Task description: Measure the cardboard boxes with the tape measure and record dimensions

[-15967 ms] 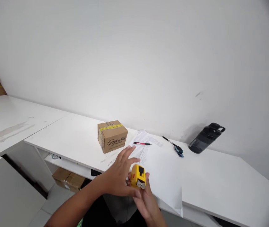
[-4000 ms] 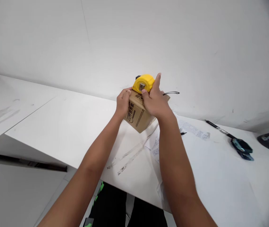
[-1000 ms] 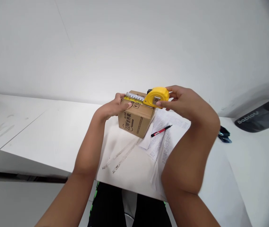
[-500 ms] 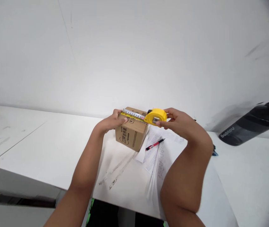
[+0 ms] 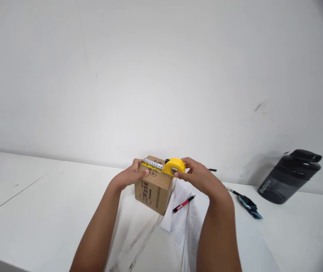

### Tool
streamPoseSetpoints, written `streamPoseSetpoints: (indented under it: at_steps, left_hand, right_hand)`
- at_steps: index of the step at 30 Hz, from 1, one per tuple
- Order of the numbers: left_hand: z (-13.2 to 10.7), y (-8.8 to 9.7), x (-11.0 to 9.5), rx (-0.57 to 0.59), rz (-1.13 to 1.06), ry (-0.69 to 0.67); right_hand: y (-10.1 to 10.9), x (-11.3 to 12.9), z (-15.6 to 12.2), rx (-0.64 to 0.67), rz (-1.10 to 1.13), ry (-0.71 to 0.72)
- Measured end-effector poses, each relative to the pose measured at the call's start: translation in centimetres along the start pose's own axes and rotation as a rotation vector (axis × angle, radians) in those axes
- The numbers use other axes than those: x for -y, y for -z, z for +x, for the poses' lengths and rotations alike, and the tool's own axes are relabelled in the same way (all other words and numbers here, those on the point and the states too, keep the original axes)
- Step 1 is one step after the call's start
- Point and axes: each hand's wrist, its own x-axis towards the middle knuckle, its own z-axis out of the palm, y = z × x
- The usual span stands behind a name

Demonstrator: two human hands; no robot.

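A brown cardboard box (image 5: pixel 151 192) with dark printing stands upright on the table, partly over some papers. Across its top lies the pulled-out blade (image 5: pixel 153 164) of a yellow tape measure (image 5: pixel 174 166), numbers up. My left hand (image 5: pixel 134 174) is closed at the box's left top edge, its thumb over the top, pinching the blade's end against the cardboard. My right hand (image 5: pixel 197 174) grips the yellow case, which sits at the box's right top edge. The fingers behind the case are partly hidden.
Right of the box, a red and black pen (image 5: pixel 184 204) lies on handwritten sheets (image 5: pixel 178 226). Farther right are a dark blue item with a strap (image 5: pixel 249 206) and a black bottle (image 5: pixel 288 177). A white wall (image 5: pixel 161 75) rises behind the table (image 5: pixel 36 211).
My view has tipped upward, so everything sits lower. The tape case has slid left along the box top, and less blade shows. Both hands keep their grip.
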Motion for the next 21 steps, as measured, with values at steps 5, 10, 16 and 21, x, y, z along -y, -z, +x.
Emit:
streamPoseSetpoints:
  at_steps: [5,10,16,21]
  left_hand:
    - [0.1,0.2,0.5,0.002,-0.032,-0.013]
    - [-0.1,0.2,0.5,0.004,-0.061,-0.011]
    - [-0.9,0.0,-0.1,0.004,-0.023,-0.009]
    - [-2.0,-0.1,-0.5,-0.044,0.074,-0.029]
  right_hand:
    - [-1.5,0.6,1.0,-0.009,-0.058,0.021]
    - [-3.8,2.4,1.5,-0.034,-0.099,0.103]
    - [-6.8,4.1,2.0,-0.043,-0.088,0.22]
    - [-7.1,3.8,2.0,-0.019,-0.009,0.224]
